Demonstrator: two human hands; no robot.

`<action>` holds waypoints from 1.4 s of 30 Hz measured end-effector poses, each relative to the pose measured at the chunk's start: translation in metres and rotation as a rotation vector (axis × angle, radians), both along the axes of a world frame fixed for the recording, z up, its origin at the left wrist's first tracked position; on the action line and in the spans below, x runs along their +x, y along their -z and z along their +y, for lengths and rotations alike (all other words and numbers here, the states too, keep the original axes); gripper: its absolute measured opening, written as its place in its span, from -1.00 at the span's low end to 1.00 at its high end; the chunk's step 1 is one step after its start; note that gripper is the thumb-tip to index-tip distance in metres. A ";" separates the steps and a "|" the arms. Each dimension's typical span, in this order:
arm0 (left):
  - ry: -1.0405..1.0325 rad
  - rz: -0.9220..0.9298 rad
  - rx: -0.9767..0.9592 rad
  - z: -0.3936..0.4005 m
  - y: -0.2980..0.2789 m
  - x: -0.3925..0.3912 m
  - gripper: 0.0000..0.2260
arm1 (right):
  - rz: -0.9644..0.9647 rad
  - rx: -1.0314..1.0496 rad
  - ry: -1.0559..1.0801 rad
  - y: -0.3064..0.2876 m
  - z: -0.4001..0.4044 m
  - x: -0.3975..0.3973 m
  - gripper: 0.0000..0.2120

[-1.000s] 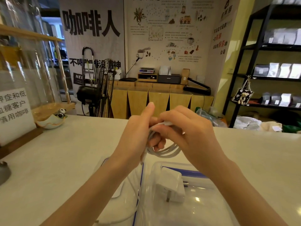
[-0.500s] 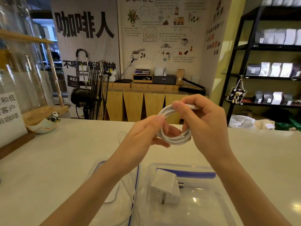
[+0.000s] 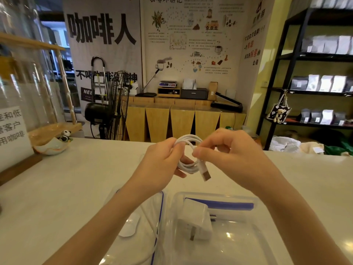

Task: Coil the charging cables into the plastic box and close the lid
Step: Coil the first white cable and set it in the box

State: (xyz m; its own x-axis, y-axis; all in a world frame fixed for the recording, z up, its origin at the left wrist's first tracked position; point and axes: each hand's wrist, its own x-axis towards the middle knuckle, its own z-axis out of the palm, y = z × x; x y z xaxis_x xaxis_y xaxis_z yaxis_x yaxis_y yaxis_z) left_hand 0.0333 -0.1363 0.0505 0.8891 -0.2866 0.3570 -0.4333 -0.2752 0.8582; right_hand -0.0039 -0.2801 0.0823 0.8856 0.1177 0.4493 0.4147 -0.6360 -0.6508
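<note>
A white charging cable (image 3: 188, 165) is wound into a small coil and held in the air above the counter. My left hand (image 3: 162, 161) grips the coil's left side. My right hand (image 3: 229, 153) pinches the cable's free end, whose USB plug (image 3: 206, 174) hangs down and to the right. Below, the clear plastic box (image 3: 256, 226) sits open on the counter with a white wall charger (image 3: 196, 219) inside. Its clear lid with a blue seal (image 3: 159, 217) lies to the left, under my left forearm, with another thin white cable (image 3: 152, 226) running over it.
The pale counter (image 3: 76, 188) stretches to both sides. A small bowl with a panda figure (image 3: 53, 144) and a printed sign (image 3: 11, 131) stand at the far left. Shelves and a fan stand beyond the counter.
My right hand has brought the cable's end round the coil, from its top down to the front. The USB plug now hangs free below my fingers. Both hands sit slightly lower.
</note>
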 end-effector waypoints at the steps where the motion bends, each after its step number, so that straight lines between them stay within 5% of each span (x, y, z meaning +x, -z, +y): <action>1: -0.009 -0.012 0.025 -0.001 0.001 0.000 -0.78 | 0.052 0.010 -0.027 -0.001 -0.001 0.000 -0.92; 5: -0.001 -0.004 0.083 -0.003 0.002 0.000 -0.81 | 0.138 -0.016 -0.123 0.000 -0.001 0.002 -0.93; 13: 0.091 0.134 0.058 0.005 -0.008 -0.004 -0.74 | -0.155 -0.133 -0.045 0.010 0.000 0.015 -0.94; 17: 0.127 0.196 -0.069 0.007 -0.013 -0.005 -0.72 | -0.460 -0.334 0.091 0.012 -0.005 0.019 -0.88; 22: 0.258 0.220 -0.185 0.008 -0.017 -0.011 -0.72 | -0.723 -0.253 0.155 0.016 -0.001 0.018 -0.89; 24: 0.302 0.219 -0.176 0.011 -0.020 -0.011 -0.74 | -0.615 -0.077 0.153 0.014 0.001 0.017 -0.82; 28: 0.351 0.218 -0.188 0.016 -0.023 -0.012 -0.65 | -0.047 0.257 -0.172 0.010 -0.004 0.016 -0.70; 32: 0.373 0.266 -0.223 0.017 -0.024 -0.013 -0.70 | 0.044 0.247 -0.287 0.008 -0.006 0.017 -0.82; 39: 0.491 0.459 -0.192 0.022 -0.025 -0.007 -0.74 | 0.240 0.312 -0.263 0.006 -0.011 0.011 -0.64; 42: 0.558 0.501 -0.106 0.025 -0.020 -0.002 -0.73 | 0.319 0.252 -0.287 0.008 -0.018 0.006 -0.73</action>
